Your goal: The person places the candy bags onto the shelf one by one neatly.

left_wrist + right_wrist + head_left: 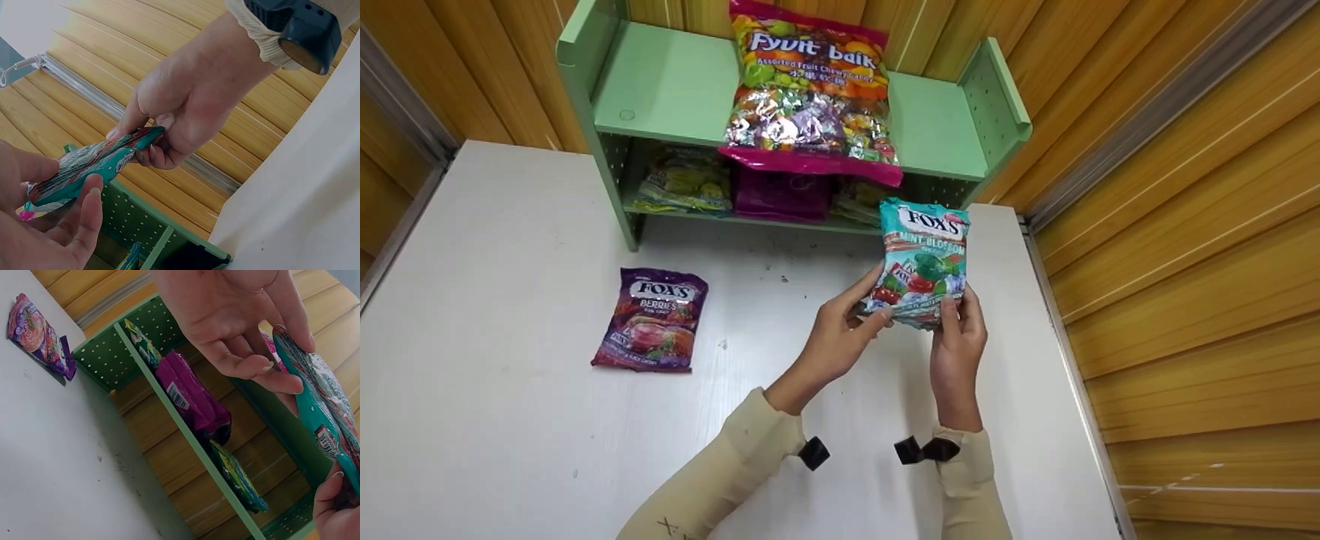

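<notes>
Both hands hold a teal bag of Fox's Mint Blossom candy (pixel 924 259) by its lower end, its printed front turned up. My left hand (pixel 838 334) grips the lower left corner, thumb on the front and fingers behind. At the lower right edge, my right hand (pixel 958 351) pinches it the same way. In the left wrist view the bag (pixel 93 163) is seen edge-on between the hands. The right wrist view shows a barcode on its back. A purple bag of Fox's Berries candy (pixel 654 322) lies on the table to the left.
A green two-tier shelf (pixel 671 79) stands at the back, with a large Fruit chewy candy bag (pixel 814 94) on top. Its lower tier holds a yellow bag (pixel 686 180), a magenta bag (pixel 781 193) and a yellow-green bag (pixel 239 478). Wood-look panels (pixel 1192 322) border the white table (pixel 495 420).
</notes>
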A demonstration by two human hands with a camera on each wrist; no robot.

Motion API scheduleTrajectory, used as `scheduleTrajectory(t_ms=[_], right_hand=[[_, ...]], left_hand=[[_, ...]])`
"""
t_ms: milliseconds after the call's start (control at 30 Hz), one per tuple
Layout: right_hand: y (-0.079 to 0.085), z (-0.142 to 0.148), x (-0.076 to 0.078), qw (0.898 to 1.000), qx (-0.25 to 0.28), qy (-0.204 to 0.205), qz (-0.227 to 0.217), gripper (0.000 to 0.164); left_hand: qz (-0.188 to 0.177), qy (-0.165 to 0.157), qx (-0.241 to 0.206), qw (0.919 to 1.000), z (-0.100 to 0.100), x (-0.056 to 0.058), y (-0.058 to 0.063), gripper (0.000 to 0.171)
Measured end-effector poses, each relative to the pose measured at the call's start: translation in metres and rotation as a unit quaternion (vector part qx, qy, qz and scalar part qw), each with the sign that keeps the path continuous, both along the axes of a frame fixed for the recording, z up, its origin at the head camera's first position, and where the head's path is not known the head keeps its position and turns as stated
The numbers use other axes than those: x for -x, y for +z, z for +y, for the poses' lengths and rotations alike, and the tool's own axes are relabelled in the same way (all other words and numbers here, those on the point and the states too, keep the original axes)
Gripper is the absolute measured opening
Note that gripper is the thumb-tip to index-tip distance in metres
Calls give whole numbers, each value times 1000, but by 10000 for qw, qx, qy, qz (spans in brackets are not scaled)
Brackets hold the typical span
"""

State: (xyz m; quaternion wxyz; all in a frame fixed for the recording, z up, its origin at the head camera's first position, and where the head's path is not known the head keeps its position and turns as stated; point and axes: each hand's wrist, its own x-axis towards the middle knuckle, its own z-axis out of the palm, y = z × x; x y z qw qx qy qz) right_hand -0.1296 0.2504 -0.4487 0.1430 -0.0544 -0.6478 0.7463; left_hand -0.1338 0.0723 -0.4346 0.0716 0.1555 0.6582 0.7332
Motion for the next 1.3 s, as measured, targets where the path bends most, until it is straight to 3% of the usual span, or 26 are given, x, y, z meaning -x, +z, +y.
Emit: scheduleTrajectory(t_ms=[267,667,1033,1300], right_hand=[[11,-4,11,9997,-44,63,235,47],[27,-10,30,9974,93,61,717,45],[33,-9,45,9972,206,13,718,47],[39,-4,54,9976,275,-39,634,48]], left_hand=[[345,110,75,9993,-4,10,7,59],[537,162,178,9983,-7,29,22,64],[654,148,331,9972,-6,45,28,68],[773,340,756,9936,-1,57,33,72]])
